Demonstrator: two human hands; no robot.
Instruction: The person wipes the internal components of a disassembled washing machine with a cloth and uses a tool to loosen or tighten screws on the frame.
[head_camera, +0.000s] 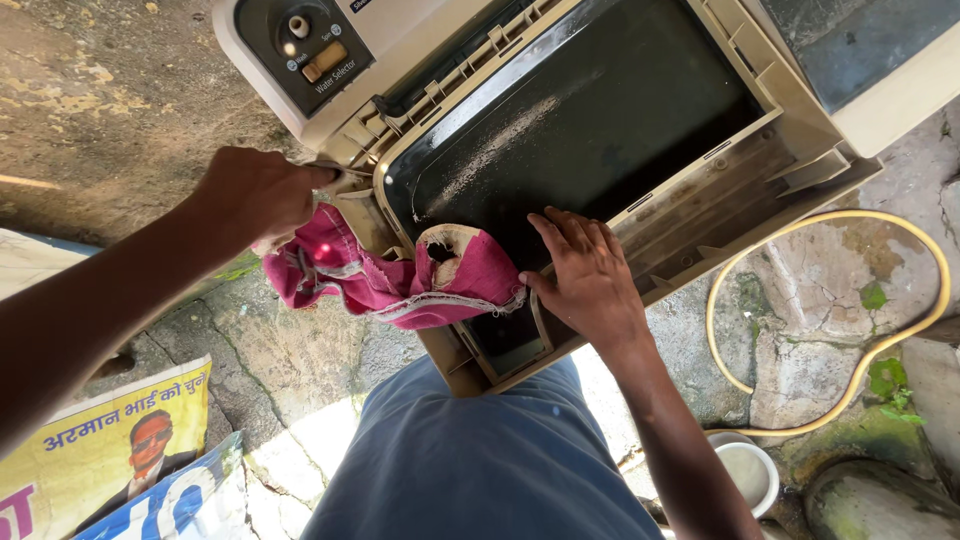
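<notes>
Item: pink rag (400, 280), draped over the near-left corner of a washer (700, 215), partly on its dark lid (590, 120).

Hands: well apart. Left hand (255, 195) is closed around the rag's left end, at the washer's left edge. Right hand (590, 275) lies flat and open on the lid, thumb touching the rag's right fold; it grips nothing.

Risks (judged): the rag's frayed edge could snag on the ribbed plastic frame if pulled hard, tearing further; a loose fold could slip into the gap beside the lid; pressing on the lid could shift it.

Condition of rag: crumpled, faded pink, pale fraying hem, one worn patch with a dark hole and brownish stain (top of right fold).

Nearby: yellow hose (900, 330) looped on cracked floor at right; white cup (745, 470) near right; printed poster (100, 450) near left.
</notes>
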